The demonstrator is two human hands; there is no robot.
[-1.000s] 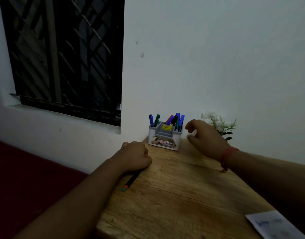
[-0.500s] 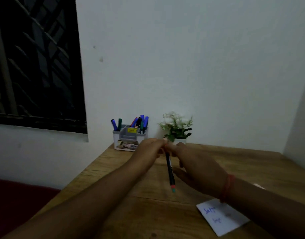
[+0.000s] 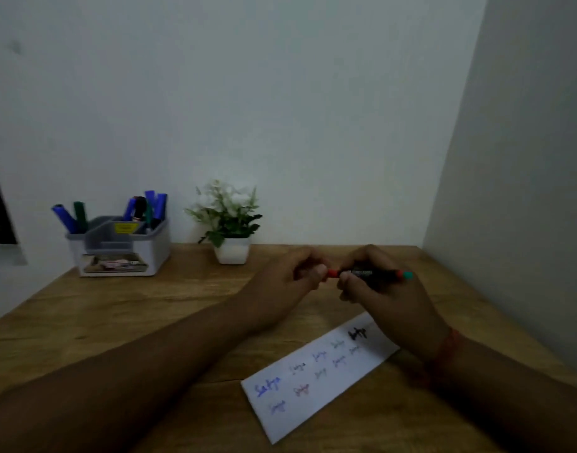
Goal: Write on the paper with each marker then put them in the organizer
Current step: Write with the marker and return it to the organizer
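Paper [image 3: 316,377]: lies flat on the desk [image 3: 149,322] just below and nearer than the two hands, rows of short written words on it; thin and limp, likely to slide under a nib unless pinned.
Right hand [image 3: 383,294]: fingers curled round the barrel of the marker [image 3: 370,274], which lies level above the desk; the teal end sticks out past the fingers on the far side from the left hand.
Left hand [image 3: 290,282]: fingertips pinch the marker's red end, right beside the right hand's grip; whether that end is a cap coming off cannot be told.
Handling: the marker looks light, stiff and smooth; best held mid-barrel, the end pulled straight along its axis.
Organizer [image 3: 120,246]: well left of the grip and farther back, against the wall, other markers standing in its rear compartments.
Plant [image 3: 230,223]: between organizer and hands, farther back.
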